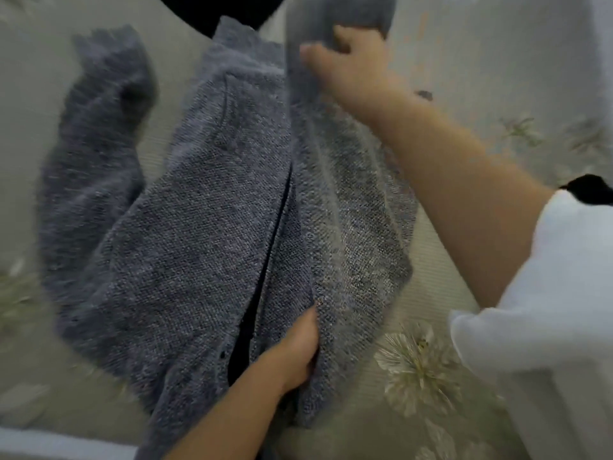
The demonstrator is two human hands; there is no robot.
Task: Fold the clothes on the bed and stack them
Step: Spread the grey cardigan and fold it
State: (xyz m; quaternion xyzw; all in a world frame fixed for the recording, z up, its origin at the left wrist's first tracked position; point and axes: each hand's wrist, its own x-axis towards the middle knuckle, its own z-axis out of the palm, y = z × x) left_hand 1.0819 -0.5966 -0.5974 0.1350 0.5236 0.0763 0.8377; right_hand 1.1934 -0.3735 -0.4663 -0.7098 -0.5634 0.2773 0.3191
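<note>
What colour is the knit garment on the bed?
Speckled blue-grey cardigan, seen best in the head view.

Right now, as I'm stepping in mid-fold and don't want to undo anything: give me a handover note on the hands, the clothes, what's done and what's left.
Left hand: grip on the front edge of the grey knit cardigan, near its hem.
Right hand: grip on the far end of the same cardigan, which seems raised off the bed.
Cardigan: lies open-fronted on the bed, with one sleeve loose to the left. The picture is blurred.
Done: no finished fold or stack in view.
Left: fold this cardigan, then stack it.
</note>
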